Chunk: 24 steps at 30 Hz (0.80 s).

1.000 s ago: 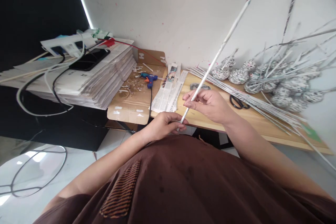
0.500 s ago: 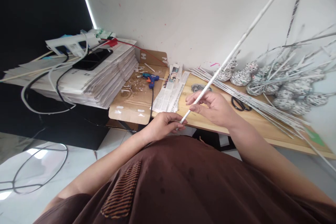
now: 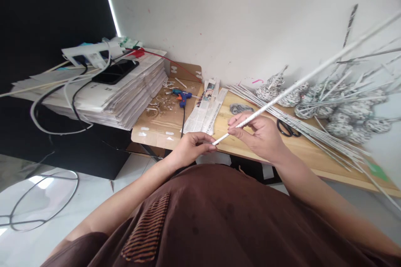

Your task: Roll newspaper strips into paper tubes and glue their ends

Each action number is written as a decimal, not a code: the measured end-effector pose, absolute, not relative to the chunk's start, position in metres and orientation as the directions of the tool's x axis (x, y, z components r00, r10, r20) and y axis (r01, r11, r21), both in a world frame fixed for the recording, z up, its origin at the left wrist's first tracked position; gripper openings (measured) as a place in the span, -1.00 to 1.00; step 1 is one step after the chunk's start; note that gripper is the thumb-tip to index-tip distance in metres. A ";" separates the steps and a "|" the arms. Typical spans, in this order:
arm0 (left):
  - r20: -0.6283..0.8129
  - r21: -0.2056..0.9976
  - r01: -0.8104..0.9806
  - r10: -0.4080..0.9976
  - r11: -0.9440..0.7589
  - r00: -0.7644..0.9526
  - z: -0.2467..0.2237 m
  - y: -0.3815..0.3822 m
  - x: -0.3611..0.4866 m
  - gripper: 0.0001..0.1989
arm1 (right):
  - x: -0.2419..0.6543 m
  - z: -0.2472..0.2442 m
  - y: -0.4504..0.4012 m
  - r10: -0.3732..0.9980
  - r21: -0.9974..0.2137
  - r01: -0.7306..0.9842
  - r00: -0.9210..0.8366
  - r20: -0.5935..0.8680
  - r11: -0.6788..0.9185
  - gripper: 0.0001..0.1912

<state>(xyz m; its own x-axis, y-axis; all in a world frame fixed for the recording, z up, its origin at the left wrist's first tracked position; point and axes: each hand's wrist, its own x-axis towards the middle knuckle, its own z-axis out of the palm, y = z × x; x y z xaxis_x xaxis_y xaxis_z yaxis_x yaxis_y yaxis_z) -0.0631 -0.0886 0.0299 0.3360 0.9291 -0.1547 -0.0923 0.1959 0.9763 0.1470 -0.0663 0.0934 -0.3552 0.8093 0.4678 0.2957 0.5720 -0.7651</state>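
Observation:
A long white rolled paper tube (image 3: 300, 80) slants from my hands up to the right edge of the head view. My left hand (image 3: 194, 148) pinches its lower end between thumb and fingers. A little higher up, my right hand (image 3: 258, 133) is closed round the tube with thumb and fingertips. Behind the hands, newspaper strips (image 3: 205, 108) lie on the wooden table (image 3: 232, 146). A grey, tangled-looking bundle (image 3: 241, 108) rests just beyond my right hand.
A blue glue gun (image 3: 182, 97) lies on cardboard (image 3: 156, 133) with scraps. Stacked paper (image 3: 125, 104) at left bears a phone (image 3: 115, 71) and a power strip (image 3: 94, 55). Right are black-handled scissors (image 3: 288, 128), loose paper tubes (image 3: 300, 123) and several woven paper pieces (image 3: 340, 123).
The paper tube's upper end has swung down to the right, so it lies flatter. Both hands still hold it near its lower end. The view has shifted slightly.

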 end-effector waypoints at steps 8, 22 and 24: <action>-0.137 0.934 -0.290 0.959 0.208 0.246 0.035 -0.087 -0.078 -0.69 | 0.147 0.091 -0.074 0.734 -0.672 0.297 -0.302 0.608 0.678 -0.88; -0.177 0.671 -0.723 0.983 0.161 0.054 0.037 -0.079 -0.073 -0.77 | 0.134 0.051 -0.076 0.857 -0.836 0.186 -0.122 0.501 0.516 -0.92; -0.172 0.623 -0.770 0.984 0.136 0.034 0.035 -0.078 -0.071 -0.80 | 0.129 0.044 -0.075 0.889 -0.878 0.137 -0.086 0.451 0.459 -0.89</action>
<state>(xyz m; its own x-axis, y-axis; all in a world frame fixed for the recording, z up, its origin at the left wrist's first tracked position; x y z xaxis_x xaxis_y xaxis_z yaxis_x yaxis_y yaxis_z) -0.0708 -0.0775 0.0350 0.0344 0.9845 -0.1722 -0.7702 0.1359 0.6231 0.1292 -0.0751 0.0445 -0.0864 0.8885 0.4506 0.1369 0.4586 -0.8780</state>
